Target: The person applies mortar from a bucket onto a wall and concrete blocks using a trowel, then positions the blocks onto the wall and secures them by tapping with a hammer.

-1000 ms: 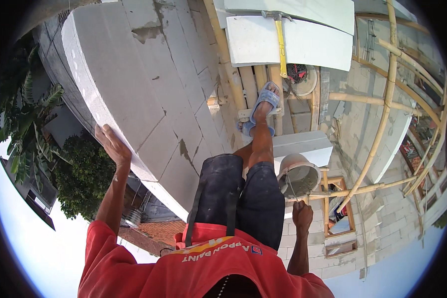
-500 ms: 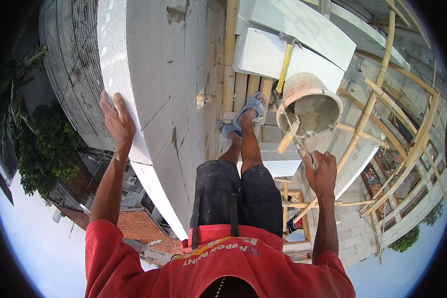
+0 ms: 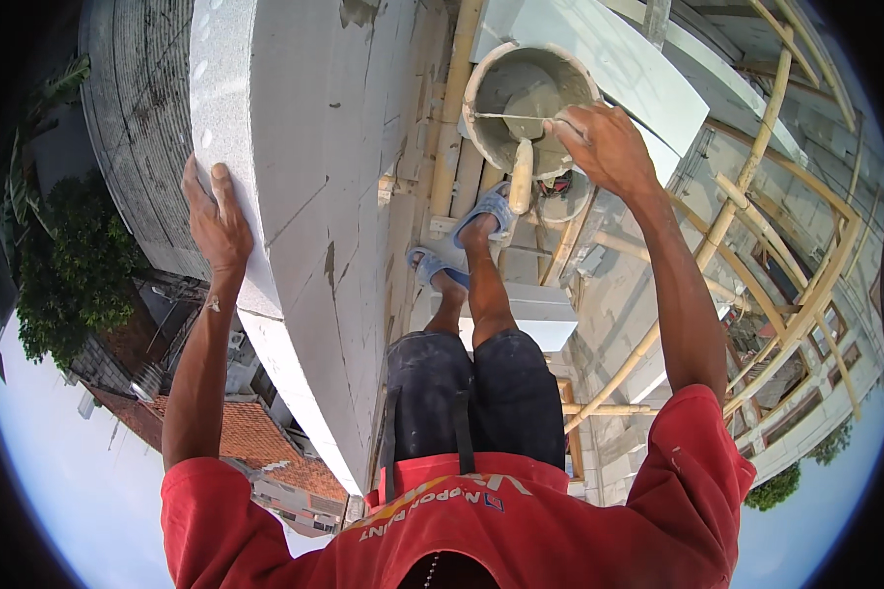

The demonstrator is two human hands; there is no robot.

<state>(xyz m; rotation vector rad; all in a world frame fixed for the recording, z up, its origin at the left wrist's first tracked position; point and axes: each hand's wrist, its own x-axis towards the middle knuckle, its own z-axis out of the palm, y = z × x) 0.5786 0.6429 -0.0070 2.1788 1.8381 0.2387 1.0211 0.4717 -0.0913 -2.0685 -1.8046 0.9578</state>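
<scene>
My left hand [image 3: 216, 221] rests on the top edge of a pale block wall [image 3: 309, 167], thumb and fingers apart and holding nothing. Closed around the thin handle [image 3: 509, 117] of a bucket [image 3: 482, 80] is my right hand [image 3: 607, 145]. The bucket hangs tilted towards me, its inside showing grey wet mortar [image 3: 532, 102]. A tool with a rounded wooden handle [image 3: 523, 175] leans out over the near rim; its other end is in the bucket.
Pale blocks [image 3: 648, 88] lie beyond the bucket. My sandalled feet [image 3: 483, 211] stand by bamboo poles [image 3: 446, 177]. Lower down is a round container [image 3: 568, 204] with items inside. Bamboo scaffolding [image 3: 732, 216] rises on the right; tiled roofs [image 3: 255, 432] lie below left.
My right hand has lifted the bucket by its handle and moved it left and away from me. The yellow-handled hammer is now out of sight. My left hand has shifted slightly along the wall top.
</scene>
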